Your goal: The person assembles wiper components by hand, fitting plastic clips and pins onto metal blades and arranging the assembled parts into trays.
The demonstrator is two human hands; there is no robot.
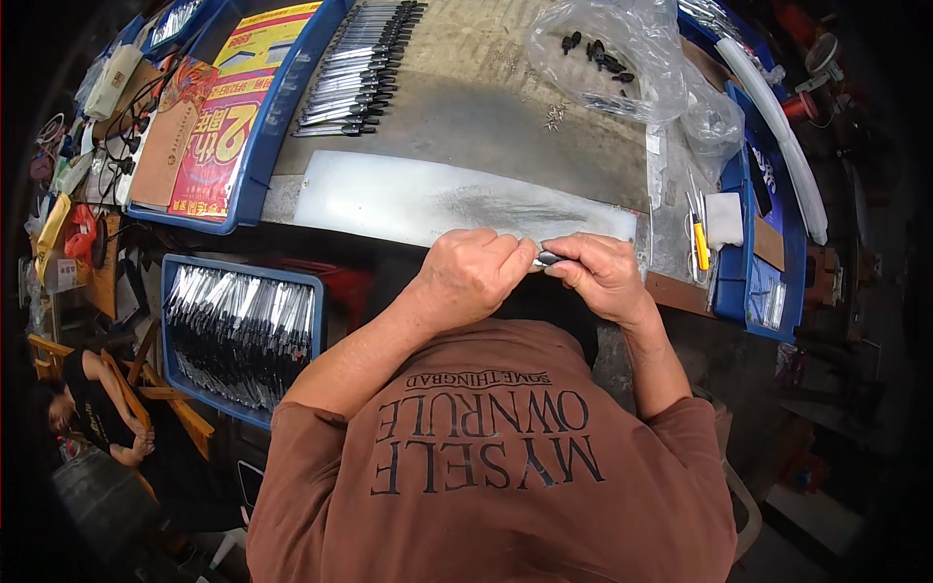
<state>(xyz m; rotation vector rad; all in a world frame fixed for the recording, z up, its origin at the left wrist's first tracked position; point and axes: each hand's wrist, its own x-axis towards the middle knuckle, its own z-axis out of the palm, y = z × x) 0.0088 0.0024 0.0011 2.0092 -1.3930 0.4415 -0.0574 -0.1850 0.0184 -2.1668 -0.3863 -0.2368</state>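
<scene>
In front of my chest, at the near edge of the workbench, my two hands meet. My right hand (601, 280) pinches a small black rounded piece (550, 257) between thumb and fingers. My left hand (474, 276) is closed right beside it, its fingertips at a pale, shiny bit next to the black piece; what lies inside the fist is hidden. Beyond them lies a long white board (389, 199) with grey smudges. A clear plastic bag (661, 83) holds several similar black pieces (598, 60). Tiny metal parts (555, 117) are scattered near it.
Clear-barrelled pens (355, 73) lie in a row at the far left. A blue bin (243, 335) full of pens stands lower left. Blue trays (255, 185) flank the bench. A yellow-handled tool (700, 243) lies right. Another person (107, 408) is at far left.
</scene>
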